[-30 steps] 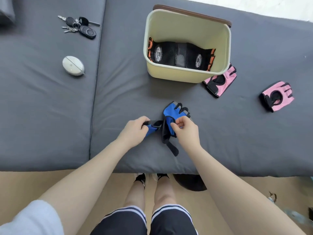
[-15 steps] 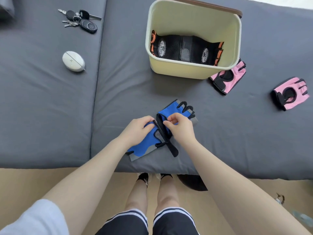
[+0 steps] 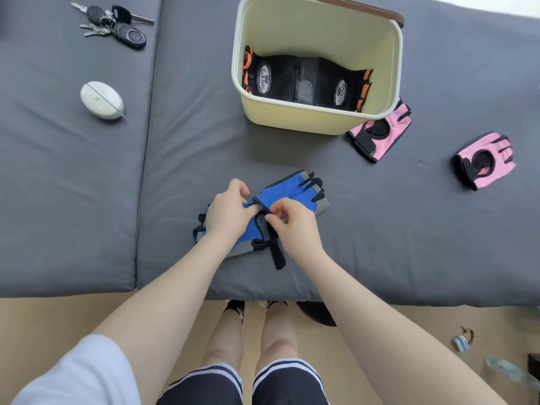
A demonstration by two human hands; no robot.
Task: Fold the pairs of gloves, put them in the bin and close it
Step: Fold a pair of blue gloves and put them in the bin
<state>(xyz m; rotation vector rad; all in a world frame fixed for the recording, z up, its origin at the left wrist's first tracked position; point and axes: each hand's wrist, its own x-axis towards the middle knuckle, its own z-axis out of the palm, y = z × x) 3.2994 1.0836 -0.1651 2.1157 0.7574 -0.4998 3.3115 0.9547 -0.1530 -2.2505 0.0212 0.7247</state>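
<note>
Two blue fingerless gloves lie spread end to end near the front edge of the grey mattress, cuffs meeting in the middle. My left hand pinches the cuff edge of the left glove, covering most of it. My right hand pinches the black wrist strap at the same spot. The pale yellow bin stands open behind them, with a folded black and orange pair at its bottom. Two pink gloves lie apart to the right: one against the bin, the other farther right.
A brown lid shows behind the bin's far rim. On the left mattress pad rest a bunch of keys and a white oval case. My legs and a dark object on the tan floor are below the mattress edge.
The bunched blue gloves have been opened out flat, one to the left and one to the upper right. Both hands stayed at the middle, now gripping the cuff and strap.
</note>
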